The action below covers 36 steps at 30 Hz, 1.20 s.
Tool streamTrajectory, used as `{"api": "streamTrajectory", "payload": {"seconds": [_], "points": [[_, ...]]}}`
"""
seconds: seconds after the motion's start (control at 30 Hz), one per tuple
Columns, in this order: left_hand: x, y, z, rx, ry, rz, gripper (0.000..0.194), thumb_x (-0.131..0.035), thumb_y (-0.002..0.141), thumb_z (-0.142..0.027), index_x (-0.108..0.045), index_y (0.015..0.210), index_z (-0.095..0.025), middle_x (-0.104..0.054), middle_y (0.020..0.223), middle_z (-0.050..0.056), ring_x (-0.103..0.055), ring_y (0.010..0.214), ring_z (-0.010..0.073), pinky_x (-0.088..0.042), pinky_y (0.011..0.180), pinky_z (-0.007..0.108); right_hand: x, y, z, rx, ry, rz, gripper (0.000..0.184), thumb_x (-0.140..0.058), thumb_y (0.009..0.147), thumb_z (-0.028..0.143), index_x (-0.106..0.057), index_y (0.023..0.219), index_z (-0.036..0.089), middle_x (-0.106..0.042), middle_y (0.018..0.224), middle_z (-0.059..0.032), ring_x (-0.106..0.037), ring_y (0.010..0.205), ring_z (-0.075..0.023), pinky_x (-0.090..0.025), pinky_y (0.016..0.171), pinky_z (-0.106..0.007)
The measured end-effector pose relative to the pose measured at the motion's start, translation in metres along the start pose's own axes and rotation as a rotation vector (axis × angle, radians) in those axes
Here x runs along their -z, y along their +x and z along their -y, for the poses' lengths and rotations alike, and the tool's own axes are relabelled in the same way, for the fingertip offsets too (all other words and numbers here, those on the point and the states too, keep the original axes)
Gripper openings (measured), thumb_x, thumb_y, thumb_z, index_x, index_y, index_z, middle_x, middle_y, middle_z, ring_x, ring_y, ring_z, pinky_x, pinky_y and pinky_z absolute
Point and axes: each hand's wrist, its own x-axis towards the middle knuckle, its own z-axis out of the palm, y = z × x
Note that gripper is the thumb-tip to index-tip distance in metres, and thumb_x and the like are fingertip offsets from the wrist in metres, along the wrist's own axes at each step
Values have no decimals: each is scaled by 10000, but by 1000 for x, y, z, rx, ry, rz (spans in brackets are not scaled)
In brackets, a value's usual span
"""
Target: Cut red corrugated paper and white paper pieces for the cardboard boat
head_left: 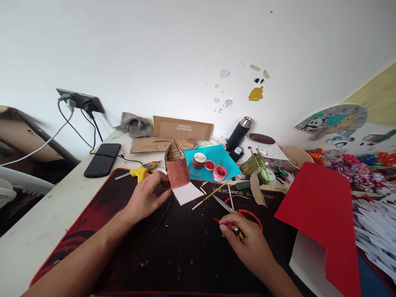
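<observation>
A small cardboard house [178,171], with a reddish-brown painted front and an open pointed top, stands at the back edge of a piece of white paper [187,194]. My left hand [150,196] is curled at the house's lower left side, its fingertips against it. Between thumb and fingers my right hand [243,235] pinches a slim red piece [218,220]; something yellow and black shows under that palm, too hidden to name. Just beyond lie scissors [224,203] with orange-red handles. A thin wooden stick [210,195] rests between the house and the scissors.
A yellow glue gun [140,172] and a phone [102,160] lie left. Paint pots [219,173] stand on a blue sheet [229,159], with a black flask [238,134] behind. Red folded card [321,218] rises at right. Scraps litter the black mat [173,255].
</observation>
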Motion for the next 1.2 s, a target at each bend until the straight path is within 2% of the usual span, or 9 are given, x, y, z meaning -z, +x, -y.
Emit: {"api": "streamTrajectory", "payload": {"seconds": [0.1, 0.2, 0.3, 0.5, 0.7, 0.8, 1.0, 1.1, 1.2], "points": [[0, 0, -2, -11, -18, 22, 36, -653, 1020, -256, -624, 1023, -236, -753, 922, 21, -741, 810, 189, -586, 727, 300, -1, 2, -6, 23, -40, 43, 198, -657, 1044, 381, -802, 975, 267, -845, 900, -38, -810, 793, -237, -614, 707, -320], [1, 1, -5, -15, -39, 58, 30, -649, 1018, -237, -632, 1043, -237, -756, 945, 24, -742, 838, 191, -591, 757, 303, 0, 7, -8, -15, 16, 28, 258, -647, 1059, 411, -792, 916, 253, -817, 819, -36, -787, 716, -225, -596, 655, -306], [3, 3, -8, -22, -75, 120, 66, -660, 1010, -223, -650, 1073, -239, -755, 950, 22, -737, 842, 189, -588, 755, 294, 2, 16, -5, -91, 211, -95, 369, -638, 1074, 511, -768, 880, 226, -750, 706, -32, -700, 553, -182, -542, 518, -267], [7, 5, -13, -12, -153, 235, 84, -631, 1013, -196, -663, 1075, -242, -748, 961, 29, -733, 861, 186, -590, 768, 293, 7, 41, 12, -100, 623, -313, 436, -715, 1036, 615, -750, 871, 212, -699, 628, -13, -640, 471, -156, -503, 433, -238], [12, 7, -15, -1, -159, 279, 81, -616, 1022, -203, -680, 1065, -230, -747, 957, 57, -726, 858, 201, -583, 754, 310, 2, 56, 40, 40, 810, -140, 397, -724, 1055, 567, -780, 883, 214, -731, 674, -27, -668, 500, -150, -495, 419, -221], [13, 6, -14, 16, -150, 261, 70, -623, 1021, -214, -683, 1054, -231, -748, 962, 58, -727, 864, 207, -585, 760, 317, -4, 61, 45, 88, 816, -146, 341, -728, 1070, 500, -787, 890, 217, -736, 695, -21, -667, 496, -137, -492, 411, -211], [15, 7, -14, 176, -183, 166, 90, -709, 965, -281, -666, 1028, -234, -737, 918, 15, -703, 793, 181, -576, 721, 286, -27, 62, 32, 110, 667, -343, 217, -654, 1126, 402, -814, 1131, 256, -803, 815, -29, -709, 508, -145, -526, 433, -238], [15, 8, -18, 232, -216, 165, 99, -710, 954, -314, -661, 980, -232, -734, 894, 12, -690, 768, 179, -572, 702, 287, -40, 61, 24, 108, 541, -298, 200, -663, 1111, 400, -794, 1114, 249, -805, 837, -36, -732, 564, -165, -570, 492, -270], [13, 8, -24, 248, -257, 190, 78, -701, 943, -302, -667, 958, -233, -722, 853, 3, -676, 736, 172, -566, 674, 276, -51, 63, 21, 140, 395, -250, 164, -828, 975, 386, -766, 1049, 254, -796, 855, -33, -748, 659, -187, -620, 590, -291]]}}
